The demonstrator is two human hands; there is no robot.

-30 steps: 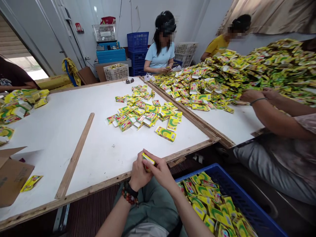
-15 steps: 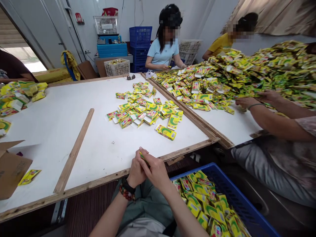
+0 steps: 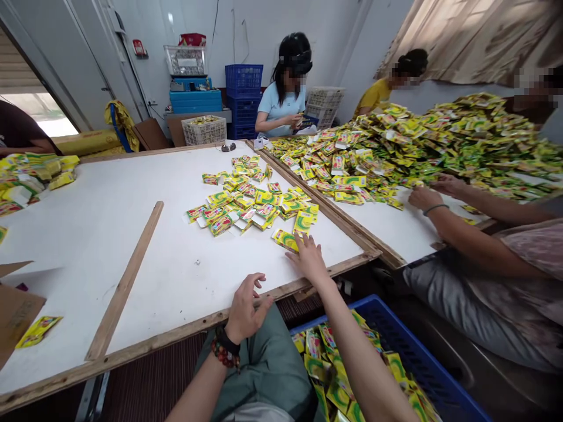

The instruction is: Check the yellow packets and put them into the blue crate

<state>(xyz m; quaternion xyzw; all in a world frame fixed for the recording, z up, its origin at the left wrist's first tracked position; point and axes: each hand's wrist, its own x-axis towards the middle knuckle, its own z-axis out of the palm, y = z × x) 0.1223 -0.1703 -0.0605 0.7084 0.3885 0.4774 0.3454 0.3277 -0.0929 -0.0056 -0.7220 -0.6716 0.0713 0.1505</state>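
Observation:
My right hand [image 3: 309,259] reaches over the white table with its fingers spread, their tips at the edge of a small yellow-and-green carton [image 3: 285,239]. That carton lies flat at the near side of a loose pile of similar cartons [image 3: 244,202], some with white flaps standing out. Close to the table's front edge, my left hand [image 3: 247,308] is held with thumb and fingers apart and nothing between them. A dark band and a beaded bracelet [image 3: 225,353] circle the left wrist.
A blue crate [image 3: 422,354] full of cartons stands by my right leg. Wooden strips edge the table [image 3: 176,281]; another strip [image 3: 127,281] lies across it. Co-workers sit around a large carton heap [image 3: 440,138] on the right. A cardboard box [image 3: 17,316] stands left.
My hands were clasped together around a small yellow-green item; now they are apart and it no longer shows in them. The right hand has moved forward and right to the nearest carton.

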